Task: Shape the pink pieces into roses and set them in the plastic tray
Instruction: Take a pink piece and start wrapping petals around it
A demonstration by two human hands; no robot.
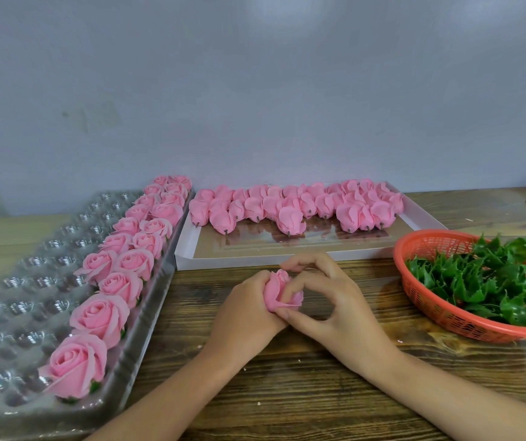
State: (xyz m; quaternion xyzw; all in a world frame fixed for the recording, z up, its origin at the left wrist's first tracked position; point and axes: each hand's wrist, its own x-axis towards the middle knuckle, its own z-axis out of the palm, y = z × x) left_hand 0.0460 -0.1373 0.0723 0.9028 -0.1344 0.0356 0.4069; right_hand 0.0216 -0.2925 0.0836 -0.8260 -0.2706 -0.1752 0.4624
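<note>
My left hand [245,308] grips a pink rose piece [279,289] from the left, low over the wooden table. My right hand [325,300] pinches an outer petal of the same piece between thumb and fingers. To the left lies the clear plastic tray [32,259]; finished pink roses [121,268] fill its two right-hand columns, and its other cups hold nothing. Behind my hands a white flat box [287,253] carries several unshaped pink pieces [290,206] along its far side.
A red plastic basket [446,313] of green leaf calyxes [493,278] sits at the right. A grey wall stands behind the table. Bare wooden tabletop [287,377] shows between my forearms.
</note>
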